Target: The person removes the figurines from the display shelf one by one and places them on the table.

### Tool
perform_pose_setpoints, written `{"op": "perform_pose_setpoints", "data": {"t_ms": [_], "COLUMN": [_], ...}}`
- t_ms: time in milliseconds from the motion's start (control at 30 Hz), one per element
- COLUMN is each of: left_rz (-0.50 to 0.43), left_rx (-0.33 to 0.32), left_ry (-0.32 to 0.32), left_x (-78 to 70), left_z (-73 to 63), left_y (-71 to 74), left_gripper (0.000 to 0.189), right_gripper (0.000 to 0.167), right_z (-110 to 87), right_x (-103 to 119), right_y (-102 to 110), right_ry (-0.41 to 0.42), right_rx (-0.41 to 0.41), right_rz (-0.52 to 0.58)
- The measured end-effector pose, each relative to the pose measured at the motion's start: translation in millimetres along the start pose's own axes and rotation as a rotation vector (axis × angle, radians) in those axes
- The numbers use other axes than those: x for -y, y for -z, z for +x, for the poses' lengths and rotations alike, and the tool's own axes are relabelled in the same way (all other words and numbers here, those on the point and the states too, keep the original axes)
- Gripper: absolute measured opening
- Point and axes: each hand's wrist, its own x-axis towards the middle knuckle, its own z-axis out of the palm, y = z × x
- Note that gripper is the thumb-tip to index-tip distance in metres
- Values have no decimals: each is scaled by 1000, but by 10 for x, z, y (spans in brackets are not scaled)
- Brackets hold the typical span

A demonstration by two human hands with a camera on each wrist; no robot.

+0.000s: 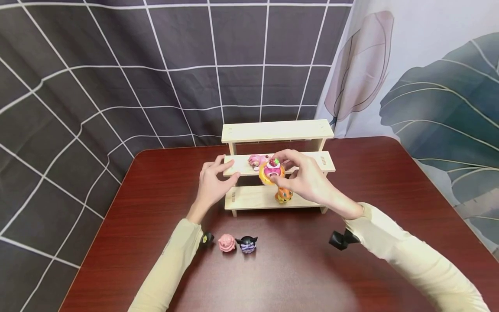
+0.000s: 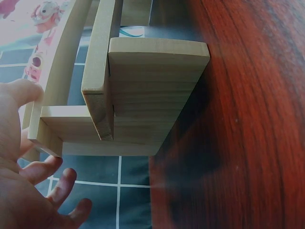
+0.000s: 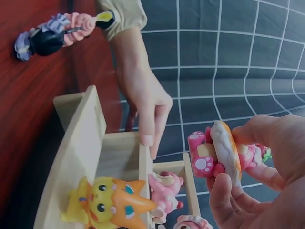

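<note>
My left hand (image 1: 213,184) grips the left end of the middle board of a three-step wooden shelf (image 1: 277,131), thumb and fingers on either side of the board in the right wrist view. Above that board, my right hand (image 1: 306,175) holds a pink figurine (image 3: 205,157) wearing an orange-and-white ring, with a strawberry shape on its head. Just behind it a pink bear figurine (image 1: 255,161) lies on the middle board, next to another pink figurine (image 3: 190,222) partly cut off in the right wrist view. An orange-and-yellow figurine (image 1: 283,195) stands on the lowest board.
On the red-brown table (image 1: 296,268), in front of the shelf, a pink figurine (image 1: 227,243) and a black-and-purple figurine (image 1: 247,245) stand side by side near my left sleeve (image 1: 171,255). A dark checked curtain (image 1: 187,86) hangs behind the table.
</note>
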Motion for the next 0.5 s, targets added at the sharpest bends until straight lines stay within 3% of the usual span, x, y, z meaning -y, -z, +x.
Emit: {"op": "perform_pose_setpoints", "data": {"t_ms": [500], "left_rz": [4], "left_rx": [14], "left_ry": [21], "left_x": [-13], "left_z": [6], "left_y": [9], "left_gripper": [42], "right_gripper": [39], "right_z": [-185], "right_x": [6], "right_y": [-84], "right_ry": [-13], "right_rx": [19], "right_rz": [25]}}
